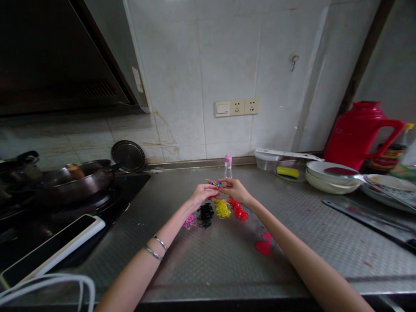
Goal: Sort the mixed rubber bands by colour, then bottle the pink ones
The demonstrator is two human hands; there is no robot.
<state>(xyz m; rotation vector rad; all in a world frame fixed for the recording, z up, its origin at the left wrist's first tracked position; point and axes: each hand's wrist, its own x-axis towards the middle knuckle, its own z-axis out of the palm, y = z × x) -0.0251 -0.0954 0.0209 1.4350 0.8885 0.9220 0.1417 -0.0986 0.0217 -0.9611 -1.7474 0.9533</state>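
Both my hands meet over the middle of a steel counter point(232, 260). My left hand point(202, 192) and my right hand point(233, 188) pinch a small bunch of mixed-colour hair ties point(215, 183) between them, fingers closed. Just below the hands lie sorted piles of small hair ties: pink point(189, 221), black point(206, 214), yellow point(222, 208) and red point(238, 209). A red heart-shaped piece point(264, 245) lies nearer me, under my right forearm. Two thin bangles sit on my left wrist.
A small bottle with a pink cap point(228, 166) stands behind the hands. A stove with dark pans point(75, 179) and a phone point(50, 250) are on the left. Bowls and plates point(328, 174), a red thermos jug point(360, 132) and a knife point(377, 223) are on the right.
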